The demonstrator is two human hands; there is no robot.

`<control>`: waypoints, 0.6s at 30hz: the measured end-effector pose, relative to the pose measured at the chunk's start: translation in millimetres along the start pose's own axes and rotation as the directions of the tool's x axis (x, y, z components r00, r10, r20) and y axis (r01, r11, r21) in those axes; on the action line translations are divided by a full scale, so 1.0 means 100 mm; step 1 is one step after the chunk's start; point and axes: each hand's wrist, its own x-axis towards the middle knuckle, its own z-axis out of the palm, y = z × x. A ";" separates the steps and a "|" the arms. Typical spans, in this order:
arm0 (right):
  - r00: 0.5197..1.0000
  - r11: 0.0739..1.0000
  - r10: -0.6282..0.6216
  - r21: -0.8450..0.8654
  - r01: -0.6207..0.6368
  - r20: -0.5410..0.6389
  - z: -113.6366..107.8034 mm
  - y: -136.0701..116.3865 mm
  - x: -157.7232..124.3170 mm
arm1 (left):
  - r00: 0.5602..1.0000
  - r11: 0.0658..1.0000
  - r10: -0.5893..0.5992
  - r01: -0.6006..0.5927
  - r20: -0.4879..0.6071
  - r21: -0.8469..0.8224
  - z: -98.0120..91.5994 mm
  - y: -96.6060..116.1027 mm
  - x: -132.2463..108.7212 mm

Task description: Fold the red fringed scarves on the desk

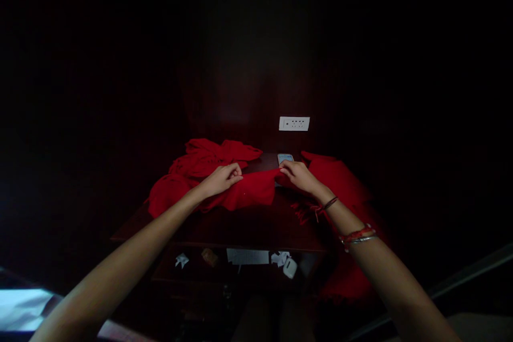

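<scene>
Red cloth (256, 191), in the head view, lay bunched along the left and middle of the table (240, 231), partly covered by the left hand (224, 177) and its forearm; whether the heap behind was a separate piece could not be told. Darkness hid most of the surroundings, and red fabric (340, 177) at the right faded into shadow past the table's edge. The right hand (298, 173) hid the lower part of a phone (285, 158), whose lit screen was too small to read. On the shelf (192, 276) below, a paper sheet (248, 256) sat partly under the tabletop, any writing illegible, near a white case (289, 267). Markings on the wall's socket plate (294, 124) showed only as dark holes. The cloth looked matte and plain, rumpled at the left, its front flap stretched between the 2 hands. The left grip pinched its upper edge; the right grip pinched its corner.
</scene>
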 end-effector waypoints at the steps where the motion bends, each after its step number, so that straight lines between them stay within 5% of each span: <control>1: 1.000 1.000 0.003 0.008 -0.003 -0.002 -0.01 0.00 0.00 | 1.000 1.000 0.017 -0.017 -0.006 -0.001 0.01 -0.01 0.00; 6: 0.999 0.998 0.024 0.064 -0.021 -0.041 -0.08 0.01 0.08 | 0.990 0.977 0.140 -0.134 -0.024 0.166 0.11 -0.02 0.07; 10: 0.997 0.995 0.053 0.082 -0.048 -0.063 -0.14 0.07 0.17 | 0.997 0.981 0.079 -0.076 -0.009 0.178 0.27 -0.06 0.17; 15: 0.996 0.995 0.063 0.080 -0.057 -0.069 -0.18 0.14 0.24 | 0.978 0.996 -0.075 0.065 -0.194 -0.056 0.42 -0.10 0.22; 18: 0.994 0.995 0.067 0.074 -0.060 -0.089 -0.23 0.14 0.24 | 0.968 0.999 -0.011 0.020 -0.250 0.034 0.44 -0.09 0.13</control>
